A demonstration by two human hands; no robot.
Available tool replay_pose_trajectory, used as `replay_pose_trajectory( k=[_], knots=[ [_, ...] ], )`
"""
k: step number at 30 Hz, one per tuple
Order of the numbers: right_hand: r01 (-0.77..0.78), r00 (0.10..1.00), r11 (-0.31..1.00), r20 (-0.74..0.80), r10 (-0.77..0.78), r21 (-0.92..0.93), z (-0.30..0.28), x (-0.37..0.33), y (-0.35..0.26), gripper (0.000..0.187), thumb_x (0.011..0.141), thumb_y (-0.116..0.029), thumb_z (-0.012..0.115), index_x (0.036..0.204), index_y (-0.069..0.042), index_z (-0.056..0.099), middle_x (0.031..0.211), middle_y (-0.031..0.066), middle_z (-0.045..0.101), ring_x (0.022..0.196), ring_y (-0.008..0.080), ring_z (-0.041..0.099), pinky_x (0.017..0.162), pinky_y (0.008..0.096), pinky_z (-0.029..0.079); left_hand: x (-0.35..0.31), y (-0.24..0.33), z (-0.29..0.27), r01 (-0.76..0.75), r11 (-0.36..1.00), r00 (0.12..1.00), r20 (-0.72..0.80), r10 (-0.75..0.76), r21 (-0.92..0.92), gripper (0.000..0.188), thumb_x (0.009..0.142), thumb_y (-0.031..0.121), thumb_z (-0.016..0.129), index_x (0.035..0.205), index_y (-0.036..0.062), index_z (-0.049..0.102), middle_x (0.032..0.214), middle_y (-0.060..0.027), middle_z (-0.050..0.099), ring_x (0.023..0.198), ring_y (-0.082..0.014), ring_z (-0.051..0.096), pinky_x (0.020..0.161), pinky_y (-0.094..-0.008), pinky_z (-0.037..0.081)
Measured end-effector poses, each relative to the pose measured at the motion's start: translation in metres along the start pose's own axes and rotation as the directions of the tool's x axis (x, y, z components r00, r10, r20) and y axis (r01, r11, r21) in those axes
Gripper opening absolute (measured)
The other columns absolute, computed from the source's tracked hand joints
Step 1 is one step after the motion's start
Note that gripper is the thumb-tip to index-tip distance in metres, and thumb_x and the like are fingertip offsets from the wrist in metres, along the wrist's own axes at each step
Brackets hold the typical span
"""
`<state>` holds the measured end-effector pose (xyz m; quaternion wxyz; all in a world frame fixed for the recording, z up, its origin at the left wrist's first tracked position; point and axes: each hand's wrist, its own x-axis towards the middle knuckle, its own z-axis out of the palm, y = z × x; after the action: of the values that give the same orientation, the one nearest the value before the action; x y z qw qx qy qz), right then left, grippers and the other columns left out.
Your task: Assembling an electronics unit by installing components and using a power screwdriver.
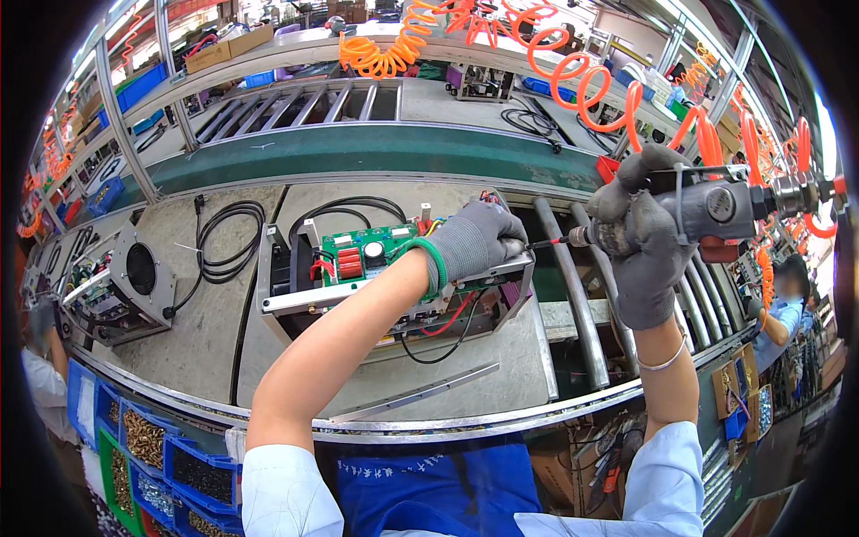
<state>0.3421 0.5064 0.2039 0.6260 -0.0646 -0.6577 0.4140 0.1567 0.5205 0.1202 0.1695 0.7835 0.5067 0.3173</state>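
On the workbench in front of me lies an open metal machine chassis [403, 318], with a green circuit board [344, 240], red components and red and black wires inside. My left hand [479, 234], in a grey glove, is closed over the chassis's right end; its fingertips are partly hidden. My right hand [640, 237], also gloved, grips a grey air screwdriver [716, 210] held level. Its bit [548, 242] points left, its tip beside my left fingers at the chassis end. Whether a screw sits there is too small to tell.
Metal rollers [573, 295] run right of the chassis. A loose metal strip [416, 392] lies near the bench edge. At left stands another unit with a fan [140, 268] and a coiled black cable [228, 233]. Blue bins [199, 474] hold fasteners. Orange air hoses [591, 89] hang overhead; co-workers are at both sides.
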Motion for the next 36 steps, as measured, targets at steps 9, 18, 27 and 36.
replay_pose_trajectory(
  k=[9,18,27,36],
  knots=[
    [-0.126,0.983,0.979,0.115,0.145,-0.162,0.023,0.023,0.003,0.024,0.076,0.001,0.054,0.1,0.0,0.057,0.076,0.0029,0.061,0.061,0.0093,0.059,0.056,0.025,0.049,0.0,0.003,0.0,0.004,1.0,1.0,0.03,-0.004,-0.018,0.022,0.081,0.016,0.06,0.098,0.0058,0.07,0.089,-0.0151,0.069,0.083,-0.0275,0.066,0.08,-0.035,0.051],
    [-0.241,0.899,0.933,0.3,0.319,-0.269,0.038,0.06,0.029,0.028,0.078,-0.014,0.061,0.101,0.001,0.059,0.063,0.006,0.06,0.053,0.0101,0.058,0.05,0.0246,0.045,0.006,0.02,0.002,-0.017,0.969,0.993,0.119,-0.013,0.246,0.037,0.071,0.029,0.068,0.093,-0.0003,0.069,0.085,-0.0188,0.067,0.082,-0.029,0.066,0.078,-0.0352,0.051],
    [-0.283,0.959,0.957,0.007,0.284,-0.072,0.003,0.072,0.044,0.025,0.074,-0.017,0.062,0.09,0.002,0.06,0.062,0.0105,0.061,0.053,0.0167,0.06,0.051,0.0285,0.049,0.023,0.003,-0.001,-0.089,0.993,0.974,0.218,0.07,0.08,0.035,0.067,0.029,0.068,0.082,-0.0024,0.065,0.076,-0.0183,0.064,0.07,-0.0277,0.062,0.068,-0.0357,0.049],
    [-0.281,0.957,0.949,0.032,0.288,-0.14,0.002,0.068,0.048,0.028,0.078,-0.015,0.059,0.099,0.003,0.055,0.067,0.0083,0.059,0.055,0.0159,0.058,0.053,0.0291,0.051,0.02,-0.006,0.003,-0.15,0.988,0.974,0.177,0.142,0.033,0.04,0.067,0.03,0.069,0.087,-0.0042,0.063,0.083,-0.0163,0.059,0.076,-0.027,0.059,0.071,-0.0351,0.047]
  ],
)
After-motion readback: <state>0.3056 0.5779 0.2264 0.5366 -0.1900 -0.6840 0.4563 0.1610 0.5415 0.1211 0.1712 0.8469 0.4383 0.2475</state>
